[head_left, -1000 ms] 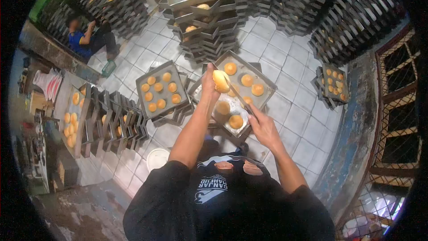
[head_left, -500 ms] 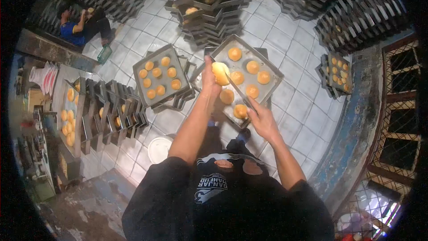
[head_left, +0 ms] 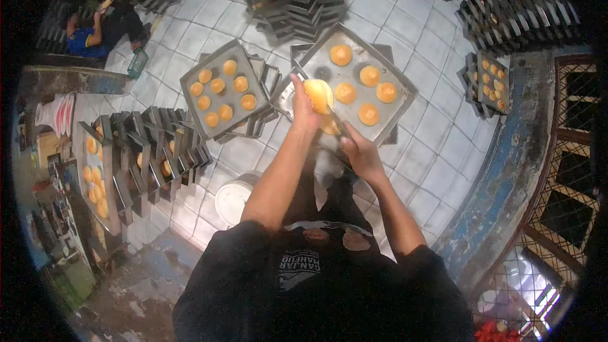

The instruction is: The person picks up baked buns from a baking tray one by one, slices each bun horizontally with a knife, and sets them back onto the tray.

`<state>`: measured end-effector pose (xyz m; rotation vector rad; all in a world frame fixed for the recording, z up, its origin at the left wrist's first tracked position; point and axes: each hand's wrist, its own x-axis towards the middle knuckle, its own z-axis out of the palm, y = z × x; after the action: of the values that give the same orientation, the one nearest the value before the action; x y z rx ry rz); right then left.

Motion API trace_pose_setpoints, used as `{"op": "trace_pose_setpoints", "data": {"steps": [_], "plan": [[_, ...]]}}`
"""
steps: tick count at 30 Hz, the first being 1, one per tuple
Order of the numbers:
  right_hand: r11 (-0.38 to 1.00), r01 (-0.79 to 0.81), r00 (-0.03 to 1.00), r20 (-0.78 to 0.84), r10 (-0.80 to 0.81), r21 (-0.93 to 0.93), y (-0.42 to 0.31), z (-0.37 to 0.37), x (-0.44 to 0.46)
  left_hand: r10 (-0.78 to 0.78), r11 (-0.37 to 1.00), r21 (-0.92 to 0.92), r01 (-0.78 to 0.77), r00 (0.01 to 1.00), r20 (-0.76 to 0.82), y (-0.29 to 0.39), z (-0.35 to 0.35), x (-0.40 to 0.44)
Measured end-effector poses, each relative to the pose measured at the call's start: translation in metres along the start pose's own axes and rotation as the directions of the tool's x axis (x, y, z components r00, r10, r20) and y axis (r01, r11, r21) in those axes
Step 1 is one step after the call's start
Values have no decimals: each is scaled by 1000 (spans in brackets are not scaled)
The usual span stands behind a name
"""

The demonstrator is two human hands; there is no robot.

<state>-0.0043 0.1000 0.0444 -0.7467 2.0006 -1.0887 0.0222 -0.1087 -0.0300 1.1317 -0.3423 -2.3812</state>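
One bun (head_left: 318,95) sits above the left part of a metal tray (head_left: 394,111), in the left hand (head_left: 305,113), whose fingers curl round it and are mostly lost behind; right hand (head_left: 363,152) closed round a knife (head_left: 336,120), handle largely buried in the grip, tip hard to make out at the held bun's edge. Another bun (head_left: 329,128) below shows only in part past the knife, and the tray's near corner is obscured about the right hand. Tall tray stack (head_left: 297,9) cut off at the top; seated co-worker (head_left: 85,41), upper left, dim.
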Motion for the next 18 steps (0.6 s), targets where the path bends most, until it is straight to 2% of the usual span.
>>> {"op": "trace_pose_setpoints", "data": {"steps": [2, 3, 5, 7, 9, 11, 13, 14, 15, 16, 17, 18], "plan": [[982, -2, 1000, 13, 5, -189, 13, -3, -12, -1, 1000, -9, 1, 1000, -5, 15, -3, 12], [981, -11, 1000, 21, 15, -192, 22, 0, -16, -7, 1000, -15, 7, 1000, -16, 18, -1, 15], [1000, -15, 1000, -1, 15, 7, 40, 11, -22, -12, 1000, 19, 14, 995, -101, 19, -2, 20], [996, -55, 998, -27, 57, 74, 38, 25, -3, -87, 995, 40, 92, 989, -120, 3, -21, 35], [995, -65, 998, -22, 67, 81, 45, 39, 35, -189, 956, 243, 166, 979, 72, -16, -46, 43], [997, -55, 998, -9, 55, 56, 68, 58, 75, -235, 953, 196, 229, 972, 4, -18, -40, 50], [998, -45, 999, 5, 45, 34, 82, 74, 95, -220, 955, 145, 259, 945, -243, -13, -33, 56], [998, 10, 999, -48, -7, 68, 85, 80, 101, -186, 948, 192, 252, 933, -309, -9, -34, 64], [993, 67, 993, -105, -57, 96, 87, 82, 107, -193, 945, 196, 262, 930, -314, -6, -35, 73], [994, 56, 993, -109, -45, 96, 88, 80, 107, -146, 953, 210, 217, 940, -309, -4, -33, 85], [995, -7, 994, -107, 17, 96, 90, 77, 98, -102, 959, 222, 174, 948, -302, -1, -32, 97], [993, -70, 991, -104, 79, 93, 92, 73, 88, -97, 978, 151, 142, 957, -274, -11, -64, 138]]}}
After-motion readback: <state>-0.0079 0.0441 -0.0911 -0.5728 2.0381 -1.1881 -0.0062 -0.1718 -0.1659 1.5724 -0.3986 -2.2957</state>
